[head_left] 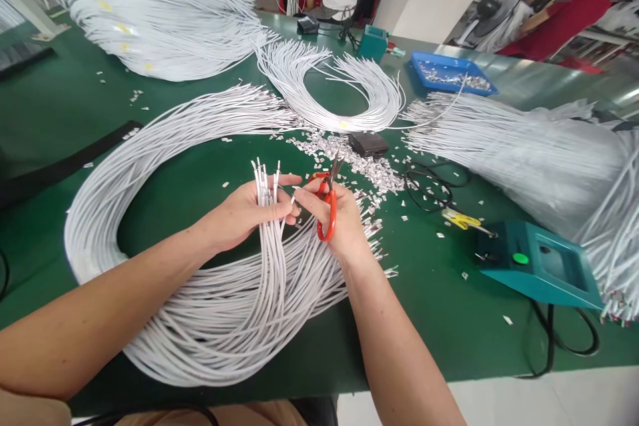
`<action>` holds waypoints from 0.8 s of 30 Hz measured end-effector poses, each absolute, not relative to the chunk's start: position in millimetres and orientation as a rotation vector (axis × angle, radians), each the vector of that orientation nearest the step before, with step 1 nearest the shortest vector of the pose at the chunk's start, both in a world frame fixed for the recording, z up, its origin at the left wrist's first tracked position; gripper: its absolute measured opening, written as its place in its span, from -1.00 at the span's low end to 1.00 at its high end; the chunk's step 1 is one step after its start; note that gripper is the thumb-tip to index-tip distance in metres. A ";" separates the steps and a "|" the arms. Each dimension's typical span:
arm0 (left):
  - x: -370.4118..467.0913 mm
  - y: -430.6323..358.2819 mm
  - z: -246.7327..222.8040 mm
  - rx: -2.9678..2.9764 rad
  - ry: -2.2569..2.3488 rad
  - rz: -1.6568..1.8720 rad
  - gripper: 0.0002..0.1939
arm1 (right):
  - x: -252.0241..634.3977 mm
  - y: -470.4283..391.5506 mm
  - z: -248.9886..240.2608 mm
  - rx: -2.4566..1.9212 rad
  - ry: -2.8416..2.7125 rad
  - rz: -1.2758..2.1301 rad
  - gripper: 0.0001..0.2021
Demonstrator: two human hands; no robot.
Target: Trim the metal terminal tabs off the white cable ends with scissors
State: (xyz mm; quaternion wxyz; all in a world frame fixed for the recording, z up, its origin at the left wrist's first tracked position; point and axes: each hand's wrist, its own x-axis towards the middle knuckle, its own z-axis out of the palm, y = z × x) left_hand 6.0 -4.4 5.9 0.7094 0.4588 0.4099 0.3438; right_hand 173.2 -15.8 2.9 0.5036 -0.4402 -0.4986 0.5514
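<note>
My left hand (239, 213) is closed around a small bunch of white cables (272, 253), their cut ends standing up above the thumb. Red-handled scissors (327, 223) are hooked in my right hand (349, 226), blades pointing up and away from the cables. The thumb and fingertips of that hand pinch at a cable end beside my left fingertips; what exactly is between them is too small to tell. Beneath both hands lies a large loop of white cables (200, 339), from which the held bunch rises.
Small white scraps (369, 166) lie around a dark block (368, 144). More cable bundles (160, 20) lie behind, with a smaller coil (344, 116) and a blue tray (452, 73). At right are a teal device (539, 263), yellow-handled clips (462, 218) and plastic-wrapped cables (529, 153). Two people are beyond.
</note>
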 end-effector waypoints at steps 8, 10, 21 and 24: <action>9.5 -5.7 0.2 1.003 1.051 0.913 -0.56 | 164.2 -23.1 8.3 -1.100 -1.446 0.977 -0.76; 9.5 -6.1 1.8 1.018 1.071 0.898 -0.55 | 165.7 -21.6 8.3 -1.119 -1.263 1.017 -0.72; 9.5 -6.5 2.2 1.144 1.126 0.881 -0.61 | 164.5 -18.9 4.0 -1.213 -1.119 1.296 -0.85; 8.9 -5.9 0.3 1.216 1.157 0.867 -0.70 | 166.3 -18.3 2.5 -1.171 -1.085 1.396 -0.85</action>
